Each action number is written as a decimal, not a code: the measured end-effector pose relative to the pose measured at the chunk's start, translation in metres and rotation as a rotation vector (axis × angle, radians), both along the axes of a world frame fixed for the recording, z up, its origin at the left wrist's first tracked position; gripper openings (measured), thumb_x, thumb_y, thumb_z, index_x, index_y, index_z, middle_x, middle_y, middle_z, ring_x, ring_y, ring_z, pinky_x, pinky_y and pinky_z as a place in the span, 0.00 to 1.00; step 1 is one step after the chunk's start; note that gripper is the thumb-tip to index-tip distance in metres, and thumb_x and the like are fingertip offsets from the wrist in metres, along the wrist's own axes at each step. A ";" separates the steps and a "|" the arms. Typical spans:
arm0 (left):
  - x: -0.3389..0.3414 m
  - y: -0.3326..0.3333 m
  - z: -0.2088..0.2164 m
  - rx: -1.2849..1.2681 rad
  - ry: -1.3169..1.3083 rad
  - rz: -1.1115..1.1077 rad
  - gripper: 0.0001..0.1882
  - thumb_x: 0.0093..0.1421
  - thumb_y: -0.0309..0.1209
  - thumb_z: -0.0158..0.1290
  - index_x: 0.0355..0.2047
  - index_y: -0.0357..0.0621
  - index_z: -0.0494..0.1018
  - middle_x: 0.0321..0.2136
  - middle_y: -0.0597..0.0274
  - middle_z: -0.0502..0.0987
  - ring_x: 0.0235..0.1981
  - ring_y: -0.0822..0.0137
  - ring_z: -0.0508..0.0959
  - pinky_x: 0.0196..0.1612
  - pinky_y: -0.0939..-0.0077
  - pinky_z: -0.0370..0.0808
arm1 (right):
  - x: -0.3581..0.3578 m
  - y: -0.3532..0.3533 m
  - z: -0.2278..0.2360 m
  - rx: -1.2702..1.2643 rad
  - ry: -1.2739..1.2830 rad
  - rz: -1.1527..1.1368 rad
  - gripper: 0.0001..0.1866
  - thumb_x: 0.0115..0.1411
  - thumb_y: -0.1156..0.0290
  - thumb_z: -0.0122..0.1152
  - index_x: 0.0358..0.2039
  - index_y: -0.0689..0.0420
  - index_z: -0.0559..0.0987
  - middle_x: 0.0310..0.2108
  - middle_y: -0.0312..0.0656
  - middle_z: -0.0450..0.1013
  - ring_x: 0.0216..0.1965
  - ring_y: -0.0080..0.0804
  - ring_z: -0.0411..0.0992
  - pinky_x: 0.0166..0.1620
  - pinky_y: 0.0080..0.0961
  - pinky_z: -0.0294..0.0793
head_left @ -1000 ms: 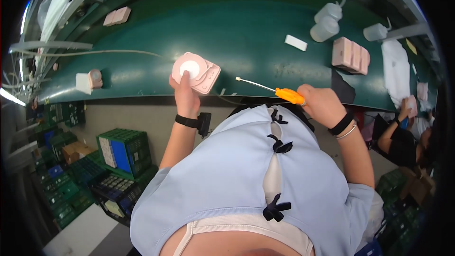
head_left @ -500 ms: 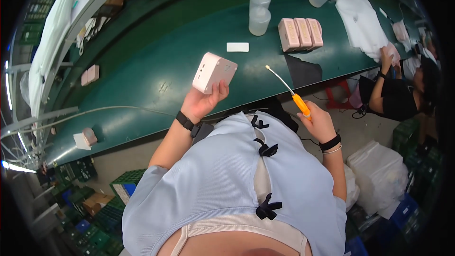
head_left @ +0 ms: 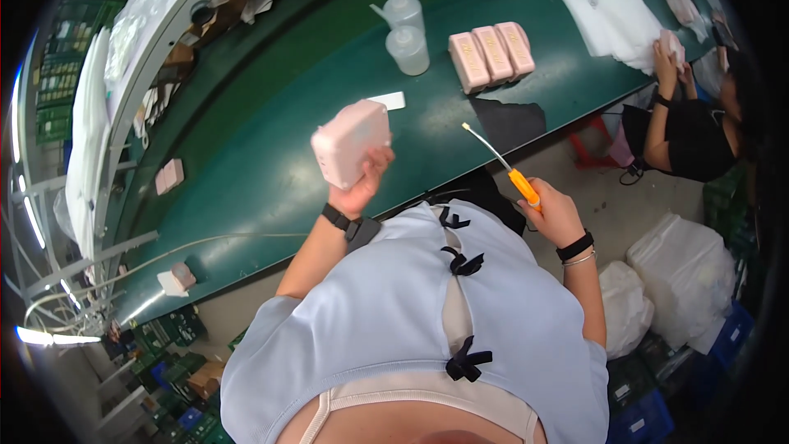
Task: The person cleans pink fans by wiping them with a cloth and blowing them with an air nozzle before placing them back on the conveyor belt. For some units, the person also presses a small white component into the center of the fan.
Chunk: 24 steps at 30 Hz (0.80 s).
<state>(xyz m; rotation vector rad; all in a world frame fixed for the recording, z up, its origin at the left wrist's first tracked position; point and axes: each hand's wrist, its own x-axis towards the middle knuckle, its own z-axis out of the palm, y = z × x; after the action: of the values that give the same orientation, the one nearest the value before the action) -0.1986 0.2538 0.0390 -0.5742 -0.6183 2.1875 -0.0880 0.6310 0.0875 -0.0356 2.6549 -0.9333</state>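
Note:
A pale pink rounded box (head_left: pixel 349 144), like a small device casing, is held up over the front of the bench by my left hand (head_left: pixel 359 189). My fingers wrap its right and lower sides, and the box looks slightly blurred. Low on its left face are small dark openings. Over by the bench's front edge, my right hand (head_left: pixel 556 215) grips an orange-handled tool (head_left: pixel 524 187) in a closed fist. Its thin metal shaft points up and left, ending in a small pale tip that touches nothing.
On the green bench (head_left: pixel 271 156) stand squeeze bottles (head_left: pixel 408 51), three pink boxes (head_left: pixel 491 57) in a row and a white rectangular piece (head_left: pixel 389 100). A dark cloth (head_left: pixel 509 122) lies near the edge. At right, a co-worker (head_left: pixel 690 131) handles a pink item beside white sheeting (head_left: pixel 600 8).
My left hand has turned the pink box, so its faces show at another angle. The view has shifted, moving the bench items left. My right hand keeps the tool almost still.

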 end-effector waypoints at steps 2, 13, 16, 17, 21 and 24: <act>-0.014 0.003 -0.005 -0.398 0.178 -0.077 0.31 0.64 0.32 0.51 0.63 0.32 0.53 0.45 0.50 0.67 0.43 0.54 0.76 0.53 0.60 0.77 | 0.001 0.006 -0.001 0.014 -0.019 -0.021 0.17 0.60 0.63 0.62 0.46 0.56 0.72 0.37 0.48 0.76 0.37 0.53 0.74 0.38 0.40 0.75; -0.094 0.133 -0.044 -2.432 1.646 -0.444 0.37 0.59 0.37 0.57 0.61 0.29 0.54 0.51 0.34 0.68 0.48 0.39 0.75 0.52 0.58 0.75 | 0.012 0.034 -0.008 0.005 -0.047 -0.093 0.17 0.59 0.64 0.62 0.46 0.55 0.72 0.38 0.46 0.76 0.38 0.52 0.74 0.38 0.40 0.75; -0.113 0.170 -0.029 -2.528 1.540 -0.559 0.37 0.59 0.34 0.56 0.63 0.29 0.52 0.53 0.31 0.65 0.45 0.34 0.76 0.48 0.52 0.75 | 0.017 0.040 -0.011 0.004 -0.051 -0.095 0.17 0.59 0.64 0.62 0.46 0.55 0.72 0.39 0.45 0.75 0.38 0.51 0.75 0.38 0.40 0.75; -0.119 0.175 -0.032 -2.527 1.539 -0.554 0.37 0.59 0.34 0.56 0.63 0.29 0.52 0.53 0.31 0.65 0.45 0.34 0.76 0.48 0.52 0.75 | 0.019 0.041 -0.012 -0.002 -0.050 -0.095 0.17 0.59 0.64 0.62 0.46 0.55 0.72 0.39 0.44 0.75 0.38 0.51 0.75 0.38 0.40 0.75; -0.132 0.197 -0.043 -2.622 1.373 -0.526 0.38 0.59 0.35 0.57 0.63 0.28 0.51 0.53 0.30 0.64 0.42 0.32 0.77 0.46 0.48 0.75 | 0.020 0.046 -0.021 -0.027 -0.066 -0.100 0.18 0.58 0.64 0.63 0.47 0.54 0.72 0.40 0.45 0.75 0.39 0.52 0.74 0.39 0.40 0.75; -0.139 0.206 -0.044 -2.643 1.295 -0.392 0.41 0.60 0.38 0.57 0.62 0.24 0.48 0.52 0.28 0.65 0.46 0.36 0.76 0.49 0.56 0.76 | 0.021 0.048 -0.026 -0.032 -0.082 -0.102 0.18 0.58 0.64 0.63 0.47 0.54 0.72 0.40 0.45 0.75 0.39 0.52 0.74 0.39 0.39 0.75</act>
<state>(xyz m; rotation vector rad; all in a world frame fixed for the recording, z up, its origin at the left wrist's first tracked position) -0.3375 0.4601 -0.0053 -0.0661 2.8588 1.0242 -0.0674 0.6788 0.0619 0.1297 2.5866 -0.9876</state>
